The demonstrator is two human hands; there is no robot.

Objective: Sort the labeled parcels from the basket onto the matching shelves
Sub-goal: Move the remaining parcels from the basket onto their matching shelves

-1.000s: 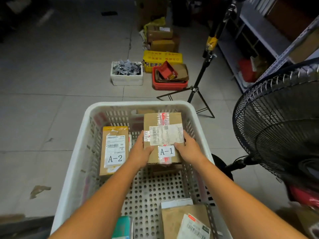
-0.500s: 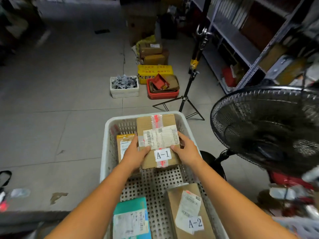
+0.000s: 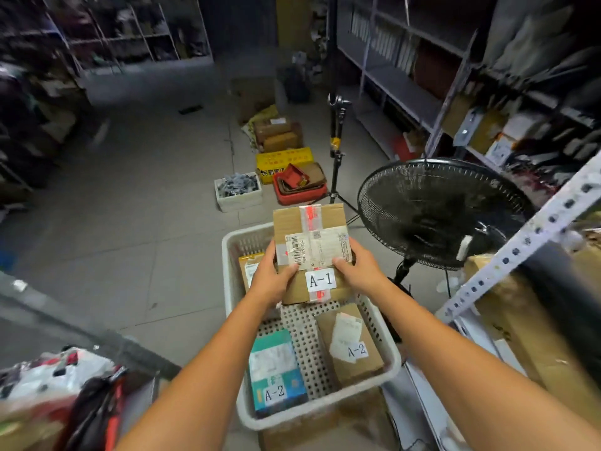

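I hold a brown cardboard parcel [image 3: 312, 222] with red tape and a white "A-1" label above the far end of the white plastic basket [image 3: 392, 362]. My left hand [image 3: 272, 277] grips its left side and my right hand [image 3: 359, 271] grips its right side. Inside the basket lie a teal and white parcel [image 3: 276, 374] labeled "A-2", a brown parcel [image 3: 353, 348] labeled "A-2", and a yellowish parcel [image 3: 251, 270] partly hidden behind my left hand. Metal shelves [image 3: 409, 73] run along the right.
A black floor fan [image 3: 439, 213] stands right of the basket. A tripod stand [image 3: 336, 148] rises behind it. On the floor beyond are a white foam box [image 3: 239, 192], a red bin [image 3: 300, 192] and a yellow box [image 3: 283, 157]. A white shelf post [image 3: 520, 245] slants at right.
Both hands have lifted the A-1 parcel up out of the basket. The view has risen and pulled back, showing more of the shelves and room.
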